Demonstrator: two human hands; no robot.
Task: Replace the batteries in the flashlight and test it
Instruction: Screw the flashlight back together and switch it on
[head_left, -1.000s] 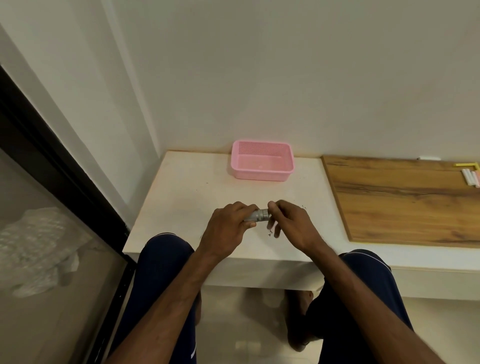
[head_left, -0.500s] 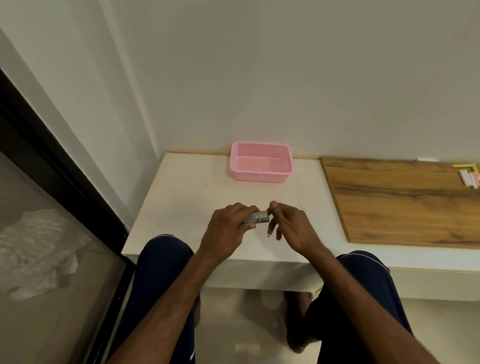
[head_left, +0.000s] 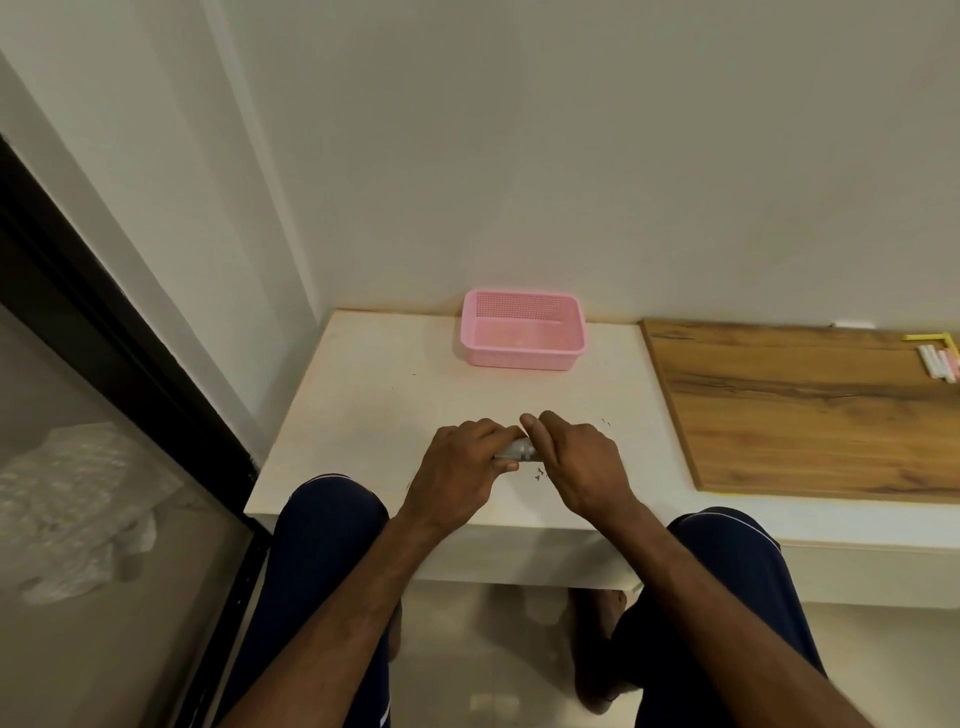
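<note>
**Two-handed hold over the near middle of the desk (head_left: 374, 395).** The left hand (head_left: 460, 467) wraps its grip round the body of the small silver flashlight (head_left: 519, 450) and keeps it level just above the surface. The right hand (head_left: 582, 462) closes its grip on the opposite end, thumb and forefinger uppermost. This opposed hold probably lets that end be twisted against the steadied body. The pink basket (head_left: 522, 359) stands well apart by the wall, and a wooden board (head_left: 805, 415) lies to the right.
</note>
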